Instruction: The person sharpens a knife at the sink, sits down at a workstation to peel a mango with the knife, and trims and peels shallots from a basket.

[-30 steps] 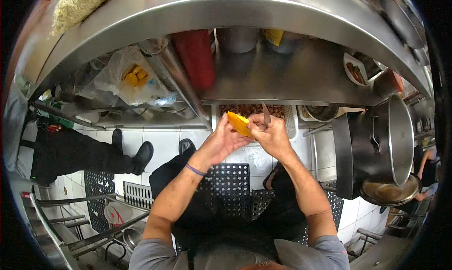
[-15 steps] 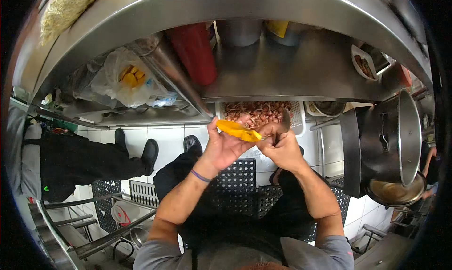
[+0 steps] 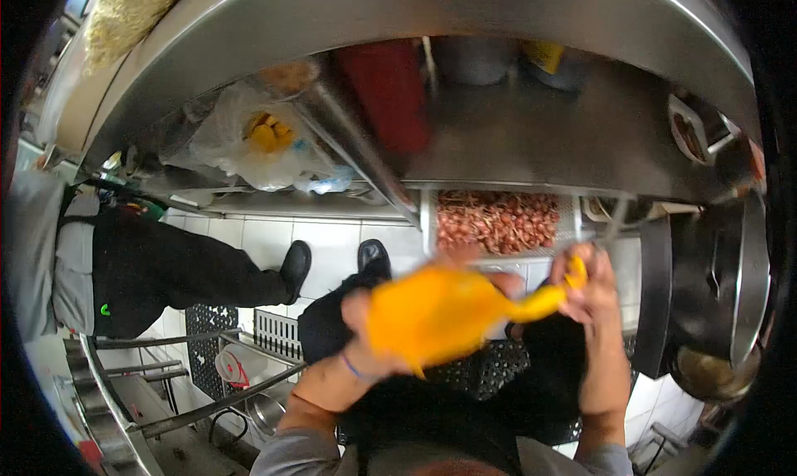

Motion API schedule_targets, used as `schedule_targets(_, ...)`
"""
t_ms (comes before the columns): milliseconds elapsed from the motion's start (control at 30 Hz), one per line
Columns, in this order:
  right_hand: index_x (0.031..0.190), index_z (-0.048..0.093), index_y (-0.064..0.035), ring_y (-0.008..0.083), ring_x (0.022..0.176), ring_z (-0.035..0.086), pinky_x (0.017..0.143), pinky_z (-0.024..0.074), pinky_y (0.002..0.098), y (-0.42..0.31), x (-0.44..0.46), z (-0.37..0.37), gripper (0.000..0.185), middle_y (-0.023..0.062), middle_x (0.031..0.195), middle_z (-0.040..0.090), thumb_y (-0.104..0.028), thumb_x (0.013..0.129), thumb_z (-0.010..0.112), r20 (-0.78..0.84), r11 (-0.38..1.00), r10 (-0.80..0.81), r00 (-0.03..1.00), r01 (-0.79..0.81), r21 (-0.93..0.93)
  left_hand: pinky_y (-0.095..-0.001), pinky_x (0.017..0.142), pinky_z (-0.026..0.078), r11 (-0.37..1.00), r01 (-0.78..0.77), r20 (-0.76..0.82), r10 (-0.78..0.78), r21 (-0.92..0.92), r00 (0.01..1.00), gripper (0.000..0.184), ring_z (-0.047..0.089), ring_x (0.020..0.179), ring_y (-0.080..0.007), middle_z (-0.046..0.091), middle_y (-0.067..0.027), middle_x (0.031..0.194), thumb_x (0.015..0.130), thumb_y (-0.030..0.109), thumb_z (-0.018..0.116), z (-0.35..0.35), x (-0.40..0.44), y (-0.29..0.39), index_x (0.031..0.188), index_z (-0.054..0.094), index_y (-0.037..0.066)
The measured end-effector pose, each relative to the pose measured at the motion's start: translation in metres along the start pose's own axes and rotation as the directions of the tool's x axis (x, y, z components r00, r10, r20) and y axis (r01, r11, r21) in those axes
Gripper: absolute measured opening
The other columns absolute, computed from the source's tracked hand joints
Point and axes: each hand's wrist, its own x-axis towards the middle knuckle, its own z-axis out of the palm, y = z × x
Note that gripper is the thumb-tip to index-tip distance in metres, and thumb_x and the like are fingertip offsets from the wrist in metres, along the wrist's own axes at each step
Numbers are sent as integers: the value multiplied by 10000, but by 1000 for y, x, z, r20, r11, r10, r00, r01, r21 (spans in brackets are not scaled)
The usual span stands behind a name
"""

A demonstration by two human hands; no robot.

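The soft-looking strip [image 3: 538, 304] might tear if the right hand [image 3: 599, 289] pulls hard, and what looks like a knife [image 3: 616, 223] there could nick a finger if it slipped. The yellow piece [image 3: 436, 317] looks broad, bright and smooth, though blurred, narrowing into that strip. It's between the hands, above the lap, near the tray [image 3: 569, 227]. The left hand's [image 3: 357, 312] fingers grip it; the right's pinch the strip.

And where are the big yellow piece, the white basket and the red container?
Yellow piece [image 3: 436, 314]: head view, middle of its blurred face.
White basket [image 3: 571, 223]: head view, its right side.
Red container [image 3: 386, 98]: head view, middle of its side.
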Motion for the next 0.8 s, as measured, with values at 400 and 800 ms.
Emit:
schedule_targets(400,469,414,-67,254,282,500,339,421,274,-6,-18,41,480,163,399,506,-237,857,640,156,971,-222,962,205,122,-634,1056,308,971,-125,258,71,202,964,905,355,1311,-572,323,-476,1369,806,702,611,42,-15,-25,1451,397,105)
schedule_targets(800,568,554,-28,255,375,588,380,472,303,3,-3,27,308,210,543,620,-167,699,796,273,975,-211,939,181,133,-489,1141,272,957,-275,138,286,-90,948,1212,408,1338,-435,398,-392,1393,632,711,734,47,-3,-32,1438,324,-97)
